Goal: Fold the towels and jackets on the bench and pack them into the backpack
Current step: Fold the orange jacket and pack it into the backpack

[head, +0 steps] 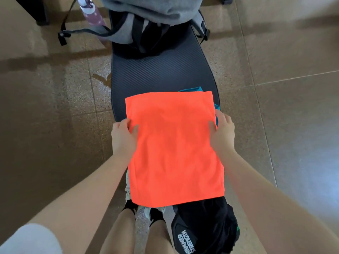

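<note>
Left hand (pixel 123 136) pinches the left edge of the orange towel (pixel 174 149); right hand (pixel 222 132) grips its right edge, fingers (pixel 212 125) curled on the cloth. The towel lies flat across the near end of the bench (pixel 161 74), covering a teal cloth (pixel 194 89). The grey backpack (pixel 146 17) stands at the far end; its contents cannot be told.

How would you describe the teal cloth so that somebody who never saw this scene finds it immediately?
Start at the long black bench and find the bright orange towel that both hands hold. The teal cloth lies under it, showing only at the towel's far right corner and right edge. It is the only blue-green item there.
</note>
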### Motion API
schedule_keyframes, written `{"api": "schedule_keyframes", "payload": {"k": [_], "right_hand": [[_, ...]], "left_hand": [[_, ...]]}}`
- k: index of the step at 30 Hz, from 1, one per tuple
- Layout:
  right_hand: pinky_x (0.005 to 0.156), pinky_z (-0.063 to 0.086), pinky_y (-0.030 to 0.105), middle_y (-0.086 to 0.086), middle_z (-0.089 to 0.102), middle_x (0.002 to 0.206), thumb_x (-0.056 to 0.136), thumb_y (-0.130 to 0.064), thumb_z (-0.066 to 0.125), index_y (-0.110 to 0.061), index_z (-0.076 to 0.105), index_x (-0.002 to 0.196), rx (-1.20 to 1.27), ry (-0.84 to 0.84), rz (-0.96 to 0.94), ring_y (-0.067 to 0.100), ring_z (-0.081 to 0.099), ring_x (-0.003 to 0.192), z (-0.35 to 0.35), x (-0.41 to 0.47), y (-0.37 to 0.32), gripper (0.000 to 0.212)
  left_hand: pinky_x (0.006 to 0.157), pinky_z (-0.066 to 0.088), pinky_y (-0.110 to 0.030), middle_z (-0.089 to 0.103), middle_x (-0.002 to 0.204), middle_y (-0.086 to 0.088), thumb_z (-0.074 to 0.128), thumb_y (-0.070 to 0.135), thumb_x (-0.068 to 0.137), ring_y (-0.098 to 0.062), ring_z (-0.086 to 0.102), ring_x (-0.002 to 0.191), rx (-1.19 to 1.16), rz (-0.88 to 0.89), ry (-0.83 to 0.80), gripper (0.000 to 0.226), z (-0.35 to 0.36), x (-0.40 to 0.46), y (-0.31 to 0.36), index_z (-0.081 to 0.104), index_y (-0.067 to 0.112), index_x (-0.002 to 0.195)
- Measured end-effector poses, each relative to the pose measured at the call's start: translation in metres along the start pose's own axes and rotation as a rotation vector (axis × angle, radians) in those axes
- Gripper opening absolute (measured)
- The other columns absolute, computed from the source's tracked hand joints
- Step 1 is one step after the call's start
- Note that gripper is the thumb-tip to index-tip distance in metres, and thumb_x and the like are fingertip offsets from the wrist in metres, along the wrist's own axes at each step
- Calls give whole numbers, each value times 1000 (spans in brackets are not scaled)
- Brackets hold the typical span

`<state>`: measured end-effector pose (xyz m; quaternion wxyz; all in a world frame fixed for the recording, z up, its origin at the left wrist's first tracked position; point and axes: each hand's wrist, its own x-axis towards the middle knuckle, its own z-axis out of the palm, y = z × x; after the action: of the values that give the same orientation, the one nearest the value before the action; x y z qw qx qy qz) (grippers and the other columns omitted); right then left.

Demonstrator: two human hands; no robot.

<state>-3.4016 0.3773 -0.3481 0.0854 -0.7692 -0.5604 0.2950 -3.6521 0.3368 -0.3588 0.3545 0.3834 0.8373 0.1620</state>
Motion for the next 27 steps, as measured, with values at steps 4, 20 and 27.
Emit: {"api": "schedule_keyframes", "payload": {"k": [4,20,27], "right_hand": [[101,33,44,14,43,139,95,-25,47,-10,36,139,-86,-6,113,34,38,127,10,46,-18,48],[87,42,34,5,61,97,89,-17,57,-11,56,108,204,42,81,20,56,93,9,116,-33,20],[106,32,41,15,43,137,93,-25,54,-5,42,134,132,31,72,29,39,127,13,45,-5,47]], "left_hand": [[81,38,-32,58,113,-13,55,31,91,-29,54,106,-32,-122,26,37,6,32,22,51,6,118],[85,44,-33,56,110,-4,55,2,88,-16,51,93,-500,2,-101,31,-21,82,28,49,25,107],[101,39,-41,43,129,-12,64,22,85,-25,46,116,-187,-4,72,60,-14,42,1,35,8,136]]}}
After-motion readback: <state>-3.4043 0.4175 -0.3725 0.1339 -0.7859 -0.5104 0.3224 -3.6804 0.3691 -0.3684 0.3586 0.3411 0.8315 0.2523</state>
